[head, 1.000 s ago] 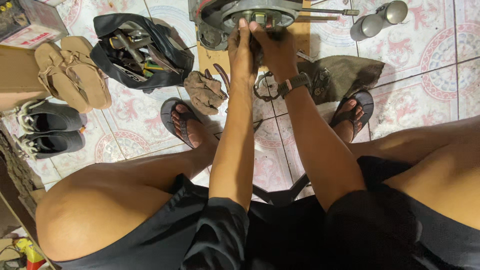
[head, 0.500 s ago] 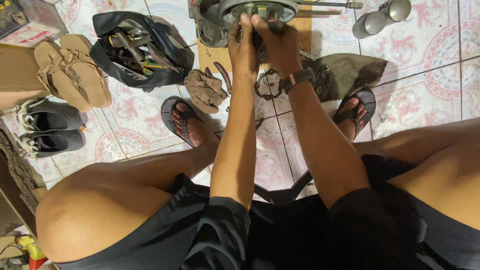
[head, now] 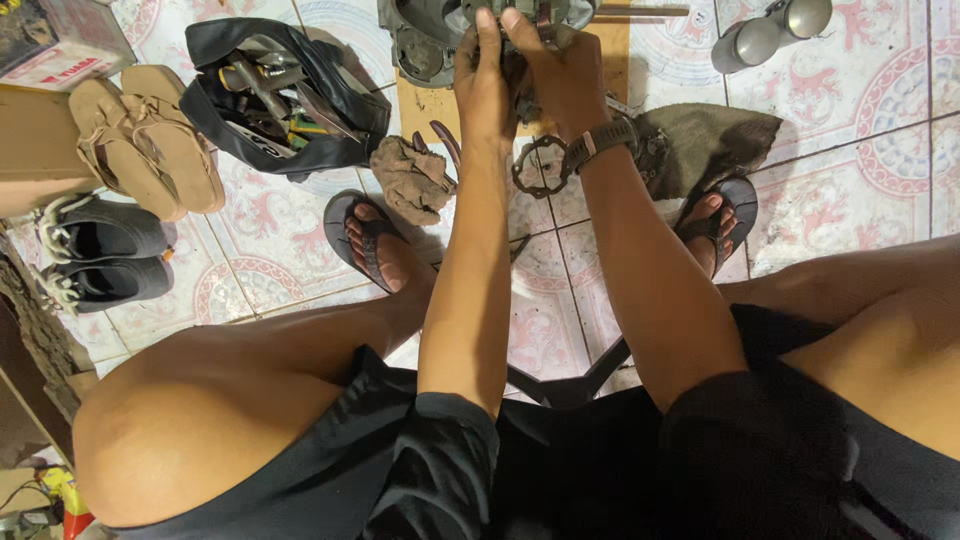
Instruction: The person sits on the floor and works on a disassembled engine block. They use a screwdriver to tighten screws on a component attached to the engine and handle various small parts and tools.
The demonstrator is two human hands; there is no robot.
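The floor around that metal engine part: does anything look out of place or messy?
Somewhat. A crumpled rag and a toothed metal ring lie loose on the tiled floor between the feet, and the black tool bag gapes open. Nothing looks spilled or broken.

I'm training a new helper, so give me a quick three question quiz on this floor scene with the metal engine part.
1. True or false: both hands are on the grey metal part.
2. Which lies nearest the left foot? A) crumpled rag B) steel cups C) black shoes
3. What holds the tools beside the tan sandals?

Key
1. True: the left hand and right hand both grip it.
2. A
3. An open black bag.
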